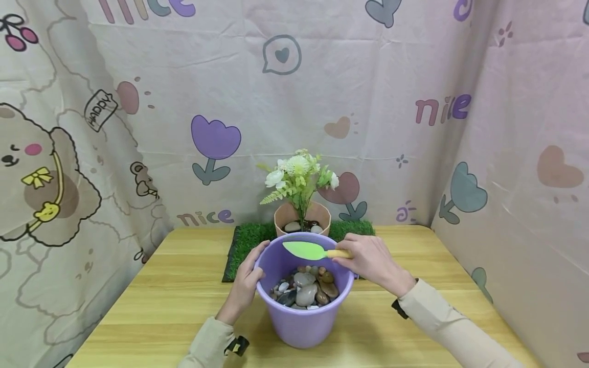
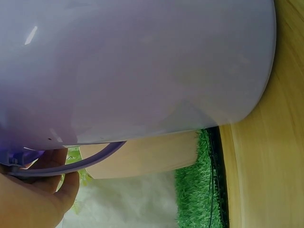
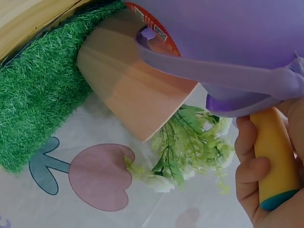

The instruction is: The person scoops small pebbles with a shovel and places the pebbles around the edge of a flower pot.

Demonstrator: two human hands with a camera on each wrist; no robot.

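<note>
A purple bucket (image 1: 303,327) stands on the table, partly filled with smooth pebbles (image 1: 306,295) in grey, brown and white. On its left side my left hand (image 1: 246,281) grips the rim; in the left wrist view, the fingers of that hand (image 2: 35,197) are by the bucket's curved carrying handle (image 2: 88,163). My right hand (image 1: 370,259) holds a small garden trowel (image 1: 303,250) with a light green blade over the bucket's mouth. In the right wrist view, its fingers curl round the yellow grip (image 3: 275,154), whose end is teal.
Behind the bucket, a peach flowerpot (image 3: 118,71) with white artificial flowers (image 1: 296,166) and stones stands on a green turf mat (image 1: 244,245). The wooden table (image 1: 152,306) extends to both sides. Printed cloth (image 1: 382,102) hangs at the back and sides.
</note>
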